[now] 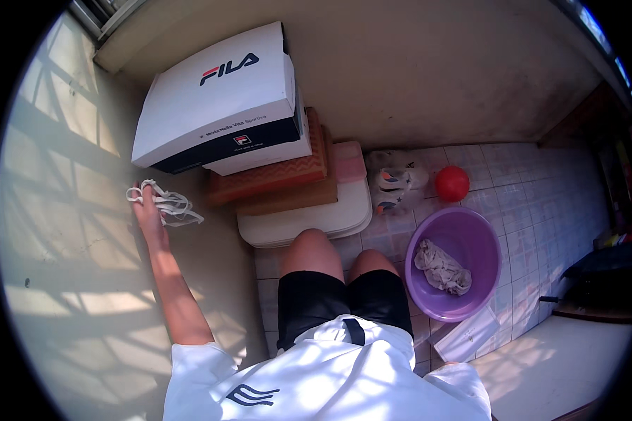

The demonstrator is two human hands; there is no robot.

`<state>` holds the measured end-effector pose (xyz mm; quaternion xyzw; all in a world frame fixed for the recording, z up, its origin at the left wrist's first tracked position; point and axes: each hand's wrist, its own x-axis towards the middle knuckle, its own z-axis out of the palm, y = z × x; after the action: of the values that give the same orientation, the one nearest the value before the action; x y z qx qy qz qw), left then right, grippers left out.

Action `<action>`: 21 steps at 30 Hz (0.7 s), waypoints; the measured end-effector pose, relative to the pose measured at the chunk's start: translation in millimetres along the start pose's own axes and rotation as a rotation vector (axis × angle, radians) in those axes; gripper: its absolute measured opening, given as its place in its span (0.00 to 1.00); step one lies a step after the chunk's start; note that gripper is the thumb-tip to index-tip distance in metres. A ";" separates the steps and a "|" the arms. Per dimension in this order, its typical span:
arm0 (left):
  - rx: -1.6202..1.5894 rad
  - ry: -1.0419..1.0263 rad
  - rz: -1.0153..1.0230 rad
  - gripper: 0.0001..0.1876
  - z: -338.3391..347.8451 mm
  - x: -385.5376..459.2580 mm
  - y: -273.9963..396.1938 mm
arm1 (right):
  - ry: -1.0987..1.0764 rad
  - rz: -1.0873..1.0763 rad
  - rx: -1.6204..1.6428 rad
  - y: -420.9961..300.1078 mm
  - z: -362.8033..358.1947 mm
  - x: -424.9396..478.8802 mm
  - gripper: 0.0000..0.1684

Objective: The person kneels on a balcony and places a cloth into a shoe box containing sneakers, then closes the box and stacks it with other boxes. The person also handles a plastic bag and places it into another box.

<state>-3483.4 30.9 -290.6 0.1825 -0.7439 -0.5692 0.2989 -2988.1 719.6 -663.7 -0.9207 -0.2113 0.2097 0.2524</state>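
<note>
My left hand [148,213] is raised beside the wall, gripping a looped bundle of white laces or cord [175,202]. The loops spill out past the fingers to the right. Just above and to the right of this hand stands a large white and navy Fila shoebox [216,100], its lid seated slightly askew. It rests on an orange-red patterned box [274,176] and a brown cardboard box [295,199]. Below these lies a flat white plastic lid or panel [305,226]. My right hand is out of view; only the sleeve on that side shows.
A purple basin [484,252] holding a crumpled damp-looking cloth [442,268] stands right of my knees. Beyond it are a red ball [452,184] and plastic-wrapped white shoes [395,184]. A pink translucent container [349,160] sits behind the boxes. A flat white package [466,334] lies near the basin.
</note>
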 end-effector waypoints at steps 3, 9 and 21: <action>-0.016 -0.078 0.025 0.28 1.6 7.3 5.6 | 0.129 -0.387 0.080 -41.7 17.0 -6.7 0.25; -0.091 -0.144 -0.068 0.23 1.7 6.3 14.8 | -0.554 -1.299 0.717 -185.4 36.3 -249.6 0.20; -0.428 -0.096 -0.019 0.26 6.9 -18.1 43.6 | -1.306 -2.482 1.126 -123.9 -163.4 -723.6 0.43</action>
<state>-3471.3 59.4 -254.4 0.0946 -0.6178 -0.7249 0.2896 -3537.9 397.0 -264.7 0.3026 -0.7983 0.2812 0.4382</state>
